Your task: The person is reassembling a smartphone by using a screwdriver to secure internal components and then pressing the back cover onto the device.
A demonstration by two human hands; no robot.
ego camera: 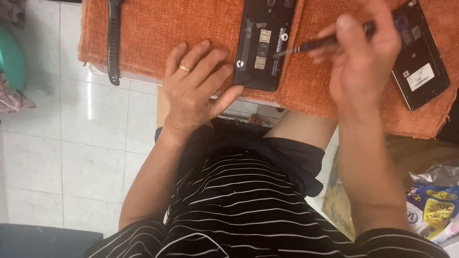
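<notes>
A floor of large, glossy white square tiles (81,157) fills the left side, with thin grey grout lines and a soft streak of reflected light near its far part. A coarse, rust-orange woven cloth (158,33) covers the low surface across the far side, its near edge hanging over a pale rim. At the far left sits a rounded teal object (10,59) beside a crumpled pinkish patterned fabric (14,98). At the near left corner lies a dark blue flat slab (43,243). On the right, brown cardboard (339,205) lies by a crinkled silvery plastic packet (435,198).
</notes>
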